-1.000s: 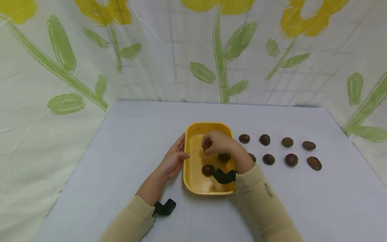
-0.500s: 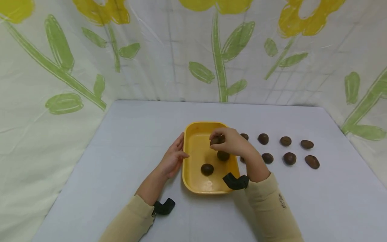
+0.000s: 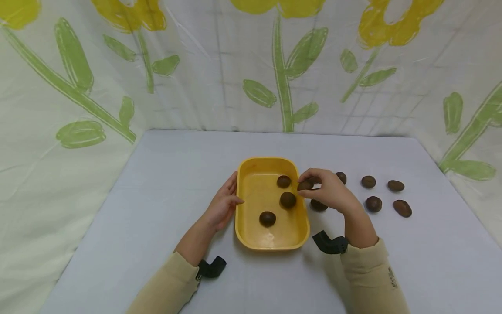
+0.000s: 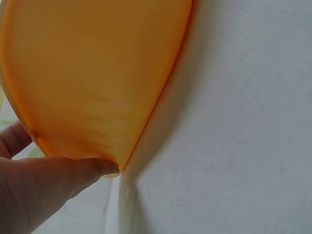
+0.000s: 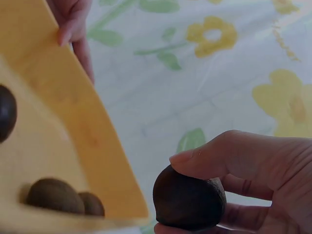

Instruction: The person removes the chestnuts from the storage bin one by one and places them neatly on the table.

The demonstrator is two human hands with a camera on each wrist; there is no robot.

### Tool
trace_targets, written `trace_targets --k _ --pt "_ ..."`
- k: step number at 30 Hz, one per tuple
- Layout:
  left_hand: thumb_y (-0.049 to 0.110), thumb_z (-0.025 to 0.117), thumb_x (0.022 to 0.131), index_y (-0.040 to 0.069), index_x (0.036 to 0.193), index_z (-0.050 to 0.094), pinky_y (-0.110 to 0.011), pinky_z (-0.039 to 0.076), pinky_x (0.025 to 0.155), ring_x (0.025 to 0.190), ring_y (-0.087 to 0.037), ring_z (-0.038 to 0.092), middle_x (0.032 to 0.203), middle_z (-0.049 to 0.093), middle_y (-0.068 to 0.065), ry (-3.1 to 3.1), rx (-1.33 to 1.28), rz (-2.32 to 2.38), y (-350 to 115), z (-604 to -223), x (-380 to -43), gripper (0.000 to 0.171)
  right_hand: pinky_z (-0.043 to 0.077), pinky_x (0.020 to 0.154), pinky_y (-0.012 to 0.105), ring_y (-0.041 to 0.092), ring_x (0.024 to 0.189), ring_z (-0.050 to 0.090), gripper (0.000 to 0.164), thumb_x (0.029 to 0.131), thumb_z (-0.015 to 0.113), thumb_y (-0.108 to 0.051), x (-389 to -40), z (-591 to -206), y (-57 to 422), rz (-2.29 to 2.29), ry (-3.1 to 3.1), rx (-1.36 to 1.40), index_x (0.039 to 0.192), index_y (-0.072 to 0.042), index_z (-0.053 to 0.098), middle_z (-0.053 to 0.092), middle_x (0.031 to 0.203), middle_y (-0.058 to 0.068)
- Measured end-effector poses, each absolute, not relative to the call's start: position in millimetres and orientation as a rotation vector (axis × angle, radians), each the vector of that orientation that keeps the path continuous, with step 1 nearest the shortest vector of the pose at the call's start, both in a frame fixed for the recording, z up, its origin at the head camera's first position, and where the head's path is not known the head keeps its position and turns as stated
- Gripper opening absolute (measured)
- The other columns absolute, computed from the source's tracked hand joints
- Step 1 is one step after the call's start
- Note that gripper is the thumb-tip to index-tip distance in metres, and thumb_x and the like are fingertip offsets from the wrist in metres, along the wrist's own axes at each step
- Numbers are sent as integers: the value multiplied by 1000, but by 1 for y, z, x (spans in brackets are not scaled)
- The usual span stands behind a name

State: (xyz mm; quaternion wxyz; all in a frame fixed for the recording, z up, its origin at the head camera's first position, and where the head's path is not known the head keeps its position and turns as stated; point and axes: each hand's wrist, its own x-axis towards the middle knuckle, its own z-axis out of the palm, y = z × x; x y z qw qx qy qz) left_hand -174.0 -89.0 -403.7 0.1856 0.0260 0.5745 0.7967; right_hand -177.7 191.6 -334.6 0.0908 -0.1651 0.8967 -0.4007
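Note:
My left hand (image 3: 219,208) grips the left side of a yellow plastic tray (image 3: 251,237), thumb over the rim and fingers along the outer wall. In the left wrist view its thumb (image 4: 83,170) presses the tray's edge. Three dark brown chestnuts lie inside: one at the back right (image 3: 283,181), one just in front of it (image 3: 288,199), one nearer the middle (image 3: 267,219). At the tray's right rim my right hand (image 3: 331,190) pinches another chestnut (image 5: 190,200) between thumb and fingers. The right hand hides part of the table behind it.
Right of the tray, several chestnuts lie in two rows on the white table (image 3: 176,174); among them are a back-row chestnut (image 3: 368,182) and a front-row chestnut (image 3: 374,204). A white cloth (image 3: 204,87) with yellow flowers hangs behind the table.
My right hand has moved rightward from over the tray to its right rim with the pinched chestnut, uncovering the back-right chestnut inside. The left hand stays on the tray.

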Motion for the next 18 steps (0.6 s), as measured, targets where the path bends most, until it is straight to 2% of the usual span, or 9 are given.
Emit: trace_targets --k 7,11,18 --pt "-17 35 82 13 151 4 -37 15 117 146 -17 4 159 4 -1 1619 76 2245 -89 -404 -174 82 48 74 29 22 94 61 23 79 72 -14 -164 -343 216 -1161 2665 -413 97 -8 58 63 100 8" --pt "-18 36 81 13 151 4 -37 15 117 146 -17 4 159 3 -1 1619 75 2249 -88 -404 -175 83 51 71 26 20 92 64 26 77 72 -11 -154 -348 227 -1173 2629 -392 97 -7 55 65 98 9" --pt "-17 37 82 14 151 4 -37 16 117 146 -15 5 158 4 0 1632 75 2243 -88 -406 -175 83 49 66 24 21 89 60 30 74 75 -10 -139 -365 243 -1125 2615 -428 92 -7 51 58 91 7"
